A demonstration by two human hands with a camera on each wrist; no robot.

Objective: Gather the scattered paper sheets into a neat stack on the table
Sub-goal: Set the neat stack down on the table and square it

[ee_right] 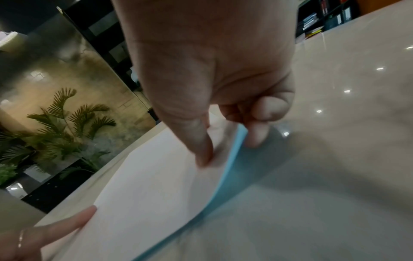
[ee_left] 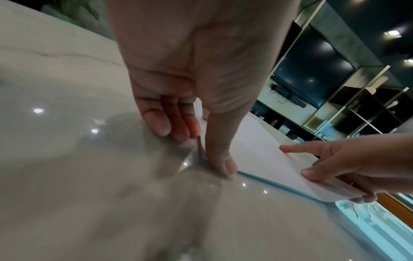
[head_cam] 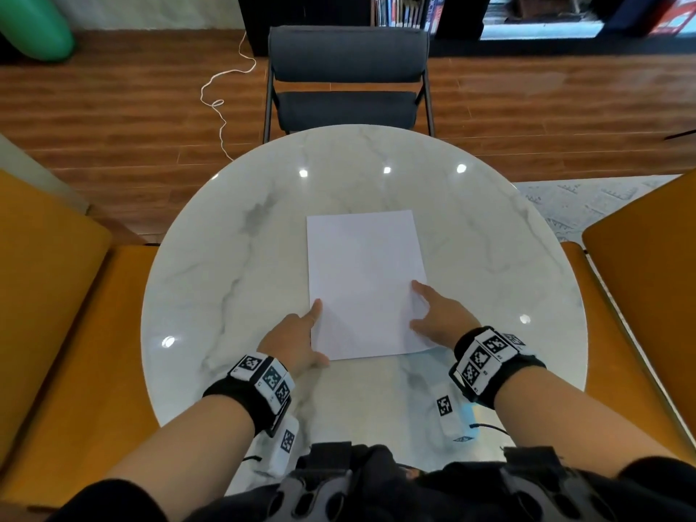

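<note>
A squared stack of white paper sheets (head_cam: 363, 280) (ee_left: 268, 159) (ee_right: 156, 176) lies in the middle of the round marble table (head_cam: 226, 295). My left hand (head_cam: 297, 333) (ee_left: 196, 144) is at the stack's near left corner. Its thumb lies on the paper and its curled fingertips (ee_left: 165, 128) meet the left edge, which looks slightly raised. My right hand (head_cam: 433, 314) (ee_right: 230, 150) pinches the near right corner, thumb on top and fingers under the upturned edge. In the left wrist view the right hand (ee_left: 335, 167) shows that corner lifted off the table.
A dark grey chair (head_cam: 346, 77) stands at the table's far side. Orange seats flank it on the left (head_cam: 56, 295) and the right (head_cam: 640, 276). A white cord (head_cam: 222, 103) lies on the wooden floor, and bookshelves line the back wall.
</note>
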